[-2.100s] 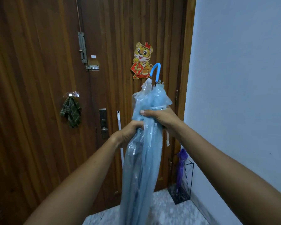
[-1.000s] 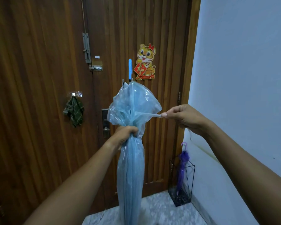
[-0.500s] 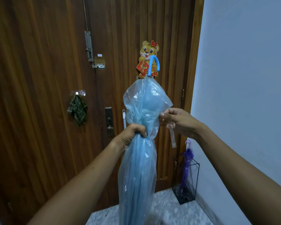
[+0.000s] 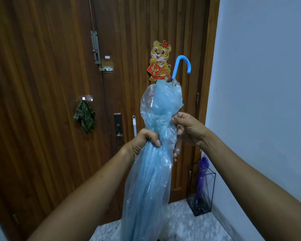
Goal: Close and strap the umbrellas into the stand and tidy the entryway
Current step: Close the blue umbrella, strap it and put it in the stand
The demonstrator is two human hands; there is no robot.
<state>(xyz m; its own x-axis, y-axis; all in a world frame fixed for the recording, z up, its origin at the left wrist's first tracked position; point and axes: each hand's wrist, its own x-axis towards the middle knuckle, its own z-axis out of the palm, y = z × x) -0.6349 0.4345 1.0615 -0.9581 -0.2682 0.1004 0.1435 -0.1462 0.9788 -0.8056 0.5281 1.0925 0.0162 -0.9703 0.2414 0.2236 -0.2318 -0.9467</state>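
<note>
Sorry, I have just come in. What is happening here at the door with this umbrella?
A person stands before a wooden door and holds a folded light-blue umbrella upright, with the hooked handle on top. The left hand grips the gathered canopy. The right hand pinches it just above, and the strap hangs loose below, apparently not yet fastened. A purple umbrella stands in the wire stand in the corner.

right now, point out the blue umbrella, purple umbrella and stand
blue umbrella (image 4: 150, 173), head view, middle of the folded canopy
purple umbrella (image 4: 200, 180), head view, middle of its canopy
stand (image 4: 202, 209), head view, dark base at the front
</note>
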